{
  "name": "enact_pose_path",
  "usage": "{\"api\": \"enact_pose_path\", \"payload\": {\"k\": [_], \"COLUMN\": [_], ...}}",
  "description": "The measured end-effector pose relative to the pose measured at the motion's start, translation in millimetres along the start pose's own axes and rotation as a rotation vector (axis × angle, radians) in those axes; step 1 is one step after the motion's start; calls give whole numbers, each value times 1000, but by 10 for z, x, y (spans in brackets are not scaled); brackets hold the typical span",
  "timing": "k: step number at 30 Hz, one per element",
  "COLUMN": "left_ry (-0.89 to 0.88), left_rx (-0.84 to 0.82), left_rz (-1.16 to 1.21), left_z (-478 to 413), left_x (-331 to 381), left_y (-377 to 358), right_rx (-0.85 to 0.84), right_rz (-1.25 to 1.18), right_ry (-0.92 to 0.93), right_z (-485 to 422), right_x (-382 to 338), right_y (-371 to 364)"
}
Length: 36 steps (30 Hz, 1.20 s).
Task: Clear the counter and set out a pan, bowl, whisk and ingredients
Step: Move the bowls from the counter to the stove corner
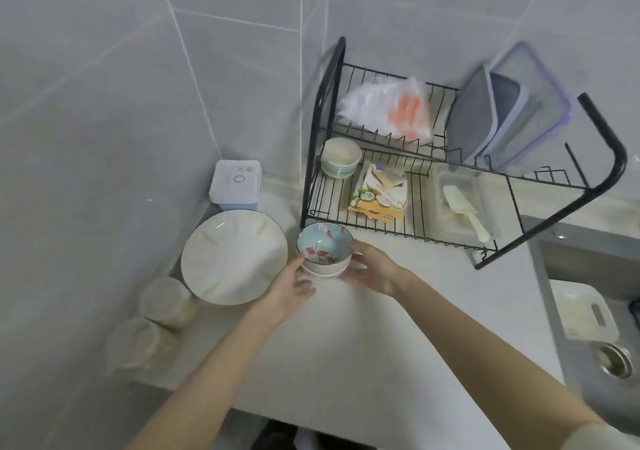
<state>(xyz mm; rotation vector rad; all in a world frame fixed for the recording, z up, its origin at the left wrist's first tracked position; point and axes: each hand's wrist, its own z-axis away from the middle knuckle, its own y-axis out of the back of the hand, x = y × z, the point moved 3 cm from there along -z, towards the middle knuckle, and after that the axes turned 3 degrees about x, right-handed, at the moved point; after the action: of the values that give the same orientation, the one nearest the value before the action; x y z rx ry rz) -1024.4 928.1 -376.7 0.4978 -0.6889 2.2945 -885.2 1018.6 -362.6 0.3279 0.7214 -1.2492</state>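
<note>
A small stack of bowls [325, 247], a light blue one with red flowers on top of white ones, stands on the white counter [363, 338] in front of the black dish rack [398, 186]. My left hand [290, 285] holds the stack's left side and my right hand [372, 269] holds its right side, fingers curved round the bowls. A large white plate [233, 257] with green streaks lies just left of the stack. No pan or whisk is in view.
The rack holds a paper cup [341, 162], a coconut packet [379, 193], a plastic bag [391, 110], storage lids [502, 117] and a box with a rice scoop [464, 210]. Two jars [166, 302] and a white container [236, 184] stand by the left wall. The sink [595, 311] is at right.
</note>
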Motion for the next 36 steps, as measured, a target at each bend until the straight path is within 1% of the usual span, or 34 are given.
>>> {"api": "enact_pose_path", "payload": {"k": [8, 15, 21, 24, 32, 36], "left_ry": [73, 75, 17, 4, -28, -17], "left_rx": [-113, -182, -249, -309, -458, -566], "left_rz": [1, -149, -292, -333, -480, -538], "left_z": [-204, -242, -135, -48, 378, 705], "left_x": [153, 134, 125, 76, -321, -775], "left_y": [49, 74, -16, -107, -635, -1026], "right_rx": [156, 224, 266, 288, 359, 438], "right_rz": [-96, -163, -223, -268, -389, -462], "right_ry": [27, 71, 141, 178, 297, 358], "right_z": [-18, 183, 366, 531, 1277, 1803], "right_x": [147, 312, 483, 556, 815, 1079], "right_y": [-38, 32, 165, 264, 760, 1219]}}
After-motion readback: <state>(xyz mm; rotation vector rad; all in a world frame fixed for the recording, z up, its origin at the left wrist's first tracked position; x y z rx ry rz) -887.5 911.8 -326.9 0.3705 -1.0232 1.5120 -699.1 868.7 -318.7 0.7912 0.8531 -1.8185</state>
